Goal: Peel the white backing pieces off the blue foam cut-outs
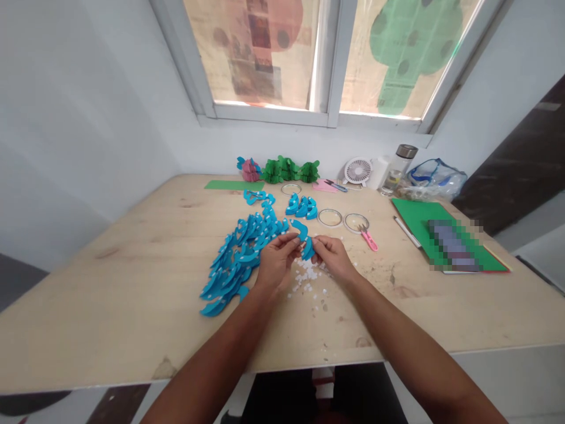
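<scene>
Between my two hands, above the table, is a blue curved paper piece (300, 228) with small white patches on it. My left hand (279, 257) pinches its left side with thumb and fingers. Fingertips of my right hand (330, 253) close on the lower right part of the same piece. To the left lies a large overlapping pile of blue paper pieces (241, 250) with white patches. A smaller group of blue pieces (302, 206) sits just beyond my hands. Tiny white scraps (308, 274) are scattered on the table below my hands.
Tape rolls (330, 218) and pink-handled snips (369, 238) lie right of centre. Green paper folds (286, 169), a small fan (357, 171) and a bottle (398, 169) stand along the wall. Green sheets (415, 221) with a blurred object and a pen (406, 231) are at right.
</scene>
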`<act>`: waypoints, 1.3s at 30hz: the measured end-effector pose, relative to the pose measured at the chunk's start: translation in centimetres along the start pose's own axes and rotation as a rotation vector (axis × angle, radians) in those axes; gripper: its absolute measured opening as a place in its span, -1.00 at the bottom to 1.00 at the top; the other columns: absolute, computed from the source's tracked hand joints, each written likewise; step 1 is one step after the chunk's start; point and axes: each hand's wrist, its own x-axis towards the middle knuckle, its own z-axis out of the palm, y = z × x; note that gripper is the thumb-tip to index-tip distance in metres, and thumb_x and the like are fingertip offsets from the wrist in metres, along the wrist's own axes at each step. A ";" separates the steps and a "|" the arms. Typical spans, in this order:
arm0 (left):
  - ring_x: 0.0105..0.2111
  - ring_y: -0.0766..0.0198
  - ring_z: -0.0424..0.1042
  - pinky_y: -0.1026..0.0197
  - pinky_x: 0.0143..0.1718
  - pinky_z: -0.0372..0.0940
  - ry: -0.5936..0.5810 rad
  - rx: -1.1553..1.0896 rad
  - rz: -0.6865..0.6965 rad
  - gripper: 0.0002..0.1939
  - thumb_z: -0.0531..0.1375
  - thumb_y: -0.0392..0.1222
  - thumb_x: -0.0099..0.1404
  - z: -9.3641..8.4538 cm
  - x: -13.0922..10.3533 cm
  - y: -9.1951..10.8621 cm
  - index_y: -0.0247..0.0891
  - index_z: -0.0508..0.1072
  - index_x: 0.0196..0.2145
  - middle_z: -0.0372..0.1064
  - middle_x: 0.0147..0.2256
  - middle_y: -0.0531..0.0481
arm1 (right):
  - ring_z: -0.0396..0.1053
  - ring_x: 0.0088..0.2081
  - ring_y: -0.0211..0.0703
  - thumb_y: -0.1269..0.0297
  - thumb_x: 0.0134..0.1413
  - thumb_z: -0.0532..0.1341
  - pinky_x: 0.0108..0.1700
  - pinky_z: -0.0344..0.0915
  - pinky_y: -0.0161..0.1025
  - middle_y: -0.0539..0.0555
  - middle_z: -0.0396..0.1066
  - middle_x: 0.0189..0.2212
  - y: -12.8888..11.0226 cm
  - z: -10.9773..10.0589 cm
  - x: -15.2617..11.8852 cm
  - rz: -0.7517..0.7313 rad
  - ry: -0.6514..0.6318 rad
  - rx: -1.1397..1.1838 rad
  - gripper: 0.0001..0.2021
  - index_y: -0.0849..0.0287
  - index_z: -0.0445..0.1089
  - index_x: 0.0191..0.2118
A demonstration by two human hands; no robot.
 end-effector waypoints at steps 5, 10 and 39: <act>-0.54 0.38 0.34 0.31 -0.48 0.23 0.013 0.026 0.029 -0.75 0.36 -0.27 -0.22 0.1 0.0 0.1 -0.33 0.49 -0.48 0.39 -0.56 0.03 | 0.15 -0.65 -0.36 -0.03 0.07 0.06 -0.54 0.07 -0.38 -0.05 0.25 -0.72 -0.1 0.0 0.0 -0.015 -0.001 -0.001 -0.57 0.21 0.29 -0.60; -0.59 0.41 0.31 0.30 -0.48 0.21 0.019 0.062 0.080 -0.75 0.35 -0.27 -0.19 0.2 -0.2 0.3 -0.34 0.50 -0.46 0.40 -0.56 0.05 | 0.17 -0.63 -0.33 -0.04 0.09 0.04 -0.51 0.10 -0.36 -0.02 0.25 -0.72 -0.1 -0.1 0.0 -0.037 0.028 0.004 -0.53 0.21 0.30 -0.65; -0.62 0.42 0.29 0.31 -0.49 0.20 0.037 0.241 0.262 -0.84 0.28 -0.27 -0.08 0.4 -0.7 0.8 -0.33 0.50 -0.45 0.38 -0.59 0.09 | 0.10 -0.67 -0.38 0.08 -0.01 0.17 -0.59 0.01 -0.39 -0.07 0.28 -0.72 0.4 0.0 0.1 0.025 0.043 0.051 -0.72 0.22 0.35 -0.50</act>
